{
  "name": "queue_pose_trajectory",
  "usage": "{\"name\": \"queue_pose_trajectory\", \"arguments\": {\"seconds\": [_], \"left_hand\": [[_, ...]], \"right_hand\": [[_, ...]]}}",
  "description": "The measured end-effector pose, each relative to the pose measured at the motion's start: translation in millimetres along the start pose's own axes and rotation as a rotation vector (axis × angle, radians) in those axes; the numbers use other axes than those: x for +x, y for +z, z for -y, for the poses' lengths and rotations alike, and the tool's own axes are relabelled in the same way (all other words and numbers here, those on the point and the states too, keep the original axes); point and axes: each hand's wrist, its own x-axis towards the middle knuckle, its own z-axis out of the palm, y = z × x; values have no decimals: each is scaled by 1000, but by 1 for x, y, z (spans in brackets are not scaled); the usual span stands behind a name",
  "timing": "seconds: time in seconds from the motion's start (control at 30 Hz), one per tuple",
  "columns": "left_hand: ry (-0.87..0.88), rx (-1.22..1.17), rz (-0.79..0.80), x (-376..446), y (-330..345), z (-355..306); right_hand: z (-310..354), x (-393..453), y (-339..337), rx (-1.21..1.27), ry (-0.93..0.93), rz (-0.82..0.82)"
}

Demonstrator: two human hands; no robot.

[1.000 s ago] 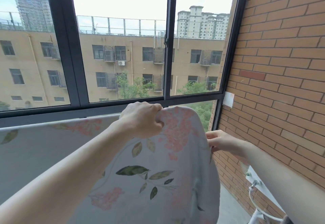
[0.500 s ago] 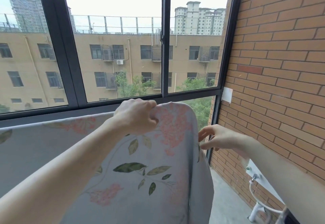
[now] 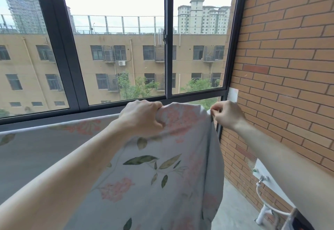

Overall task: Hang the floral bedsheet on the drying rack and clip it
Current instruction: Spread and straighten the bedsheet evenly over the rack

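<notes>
Left hand (image 3: 142,116): grip bunching top edge of floral bedsheet (image 3: 162,172) | Right hand (image 3: 226,115): grip pinching sheet's right corner, near brick wall (image 3: 289,67)

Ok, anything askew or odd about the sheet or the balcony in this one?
Nothing damaged or spilled. The floral bedsheet is bunched at its top right end, where the left hand grips a fold and the right hand pinches the edge; leftward it lies flat. No clip shows.
</notes>
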Motion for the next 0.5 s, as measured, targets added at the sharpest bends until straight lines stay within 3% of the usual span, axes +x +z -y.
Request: {"name": "queue_pose_trajectory", "arguments": {"seconds": [0.07,0.1,0.23,0.3,0.4,0.5], "left_hand": [[-1,-4,10,2,-1,-3],[-5,-5,13,2,-2,-3],[-26,-13,17,1,-2,-3],[-31,-17,29,-1,-3,0],[-27,-14,18,-2,-6,4],[-22,-9,21,-3,-7,3]], "right_hand": [[14,11,-2,44,-14,-95],[18,16,-1,50,-3,-53],[13,14,14,-85,91,627],[5,6,18,-115,93,733],[1,-2,16,38,63,558],[12,-14,9,406,-5,276]]}}
